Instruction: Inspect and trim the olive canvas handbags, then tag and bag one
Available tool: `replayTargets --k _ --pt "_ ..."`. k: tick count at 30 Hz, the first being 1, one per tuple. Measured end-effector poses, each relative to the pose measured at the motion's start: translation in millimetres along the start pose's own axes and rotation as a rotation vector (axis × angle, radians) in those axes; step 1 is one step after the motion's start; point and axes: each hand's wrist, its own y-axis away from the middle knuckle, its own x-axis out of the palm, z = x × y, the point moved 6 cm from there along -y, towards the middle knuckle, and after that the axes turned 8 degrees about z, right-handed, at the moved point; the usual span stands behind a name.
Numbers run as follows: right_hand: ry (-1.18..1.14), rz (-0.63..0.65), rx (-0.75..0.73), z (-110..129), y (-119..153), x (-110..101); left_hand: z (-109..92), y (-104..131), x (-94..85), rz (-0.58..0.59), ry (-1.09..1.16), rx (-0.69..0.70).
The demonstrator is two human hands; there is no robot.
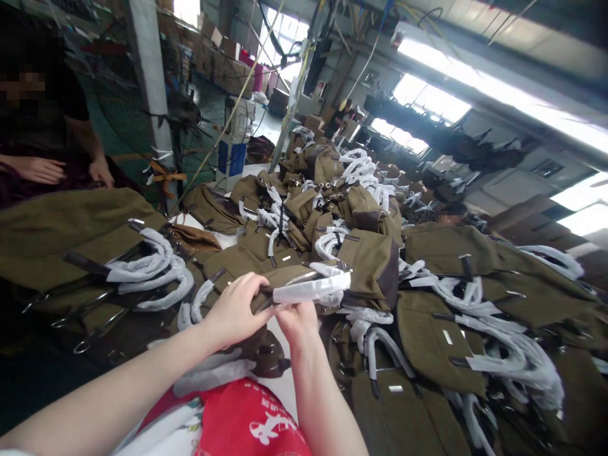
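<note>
Both of my hands are together in front of me at a bag handle wrapped in white plastic film. My left hand is closed, fingers curled around the handle's dark left end. From below, my right hand grips the wrapped part, its fingers largely hidden under it. The handle seems to belong to an olive-brown bag, though where it joins is hard to make out. Just behind my hands stands another olive bag with dark brown corner trim. More film-wrapped handles lie below my left forearm.
Olive bags with wrapped handles are piled at right and far down the table. Another bag lies at left, metal clasps hanging from it. A co-worker's hands rest beyond it. A metal post and a fan stand behind.
</note>
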Motion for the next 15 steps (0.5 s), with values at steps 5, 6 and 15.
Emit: replayTargets --k 5,6,15 --pt "-0.309 -0.055 0.195 -70.2 35.0 -25.8 60.4 -17.4 55.4 0.126 0.638 -0.339" --pt "-0.287 -0.084 0.234 -80.8 44.9 -38.7 73.6 -16.8 69.4 0.122 0.779 -0.430" --pt "0.670 0.004 0.123 -47.2 115.0 -40.9 114.2 -22.5 146.8 0.170 1.138 -0.749"
